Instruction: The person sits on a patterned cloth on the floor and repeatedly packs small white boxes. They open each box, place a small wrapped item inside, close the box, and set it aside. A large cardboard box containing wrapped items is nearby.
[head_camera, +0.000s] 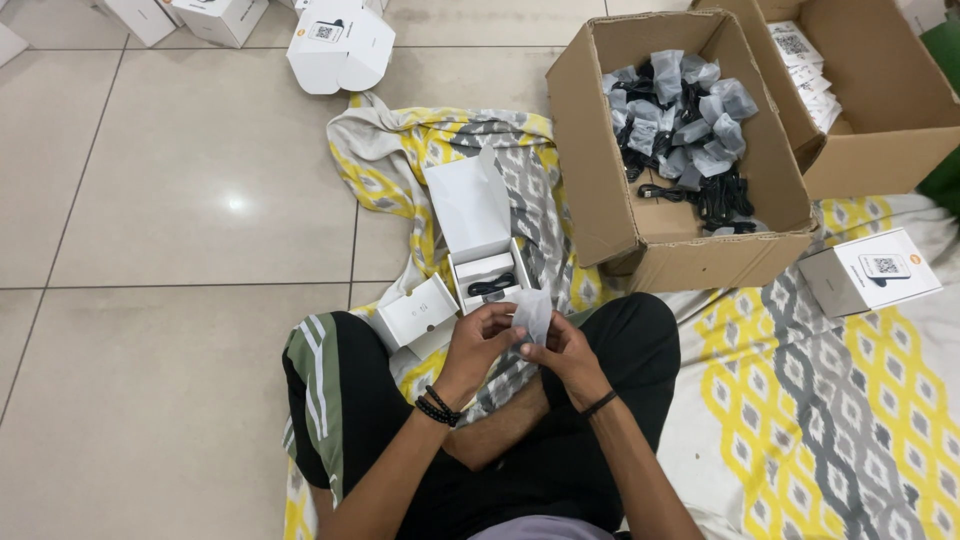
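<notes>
your left hand (478, 335) and your right hand (560, 350) meet just above your crossed legs, and both are pinched on the same thing: a small, crinkled, translucent plastic pouch (533, 313). the left fingers grip its near edge, the right fingers hold its lower side. what is inside the pouch is too small to tell.

just beyond your hands, on the yellow, grey and white patterned cloth (800, 400), lies a small white cardboard box with its lid flipped up (485, 250). a coiled black cable (491, 286) already lies in its tray, so by the look of it that part of the packing is done and the pouch is not yet in. just left of it, a smaller white cardboard insert (418, 315) leans by your knee, also outside the box, and the lid is still open.

further out, the brown corrugated carton (600, 200) still holds a good heap of bagged black cables and pouches (680, 120), so plenty seems left. a second brown carton (880, 140) holds stacked white cards, one closed white box (868, 270) sits to your right, and more white boxes (340, 45) lie on the tiled floor (180, 200).
</notes>
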